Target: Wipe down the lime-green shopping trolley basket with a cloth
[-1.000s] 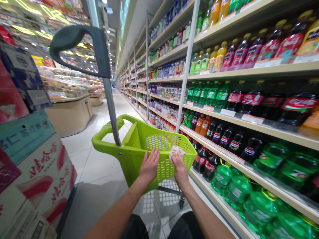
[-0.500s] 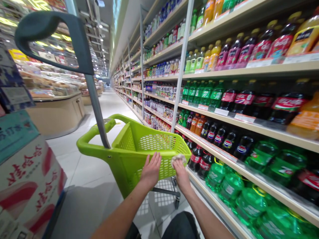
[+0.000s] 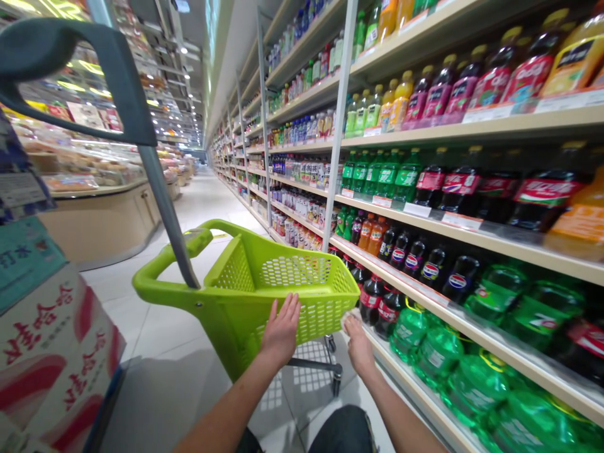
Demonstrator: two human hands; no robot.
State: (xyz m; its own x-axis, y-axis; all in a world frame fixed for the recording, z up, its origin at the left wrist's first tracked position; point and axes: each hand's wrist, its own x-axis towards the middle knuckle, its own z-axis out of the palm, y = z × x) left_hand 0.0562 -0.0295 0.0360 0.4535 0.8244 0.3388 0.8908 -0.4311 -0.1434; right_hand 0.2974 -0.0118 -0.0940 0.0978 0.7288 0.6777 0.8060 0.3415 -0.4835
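A lime-green wheeled shopping basket [image 3: 238, 270] stands in a shop aisle in front of me. My left hand [image 3: 282, 330] lies flat on its near wall, fingers stretched upward and open. My right hand [image 3: 358, 345] is at the basket's lower right corner with fingers curled; the crumpled white cloth it held a moment ago is mostly hidden under the fingers. The basket's grey pull handle [image 3: 75, 56] rises on a grey pole [image 3: 165, 207] at the upper left. The basket looks empty inside.
Shelves of soft-drink bottles [image 3: 425, 251] run along the right, with green bottles [image 3: 472, 371] lowest. Stacked printed cartons [image 3: 47, 333] stand close at the left. A curved beige counter [image 3: 104, 217] lies beyond. The tiled aisle floor [image 3: 198, 201] stretches ahead.
My right hand slid down from the basket's top rim to its lower right corner, and the cloth went out of sight. The view drifted right; the left hand stayed on the basket wall.
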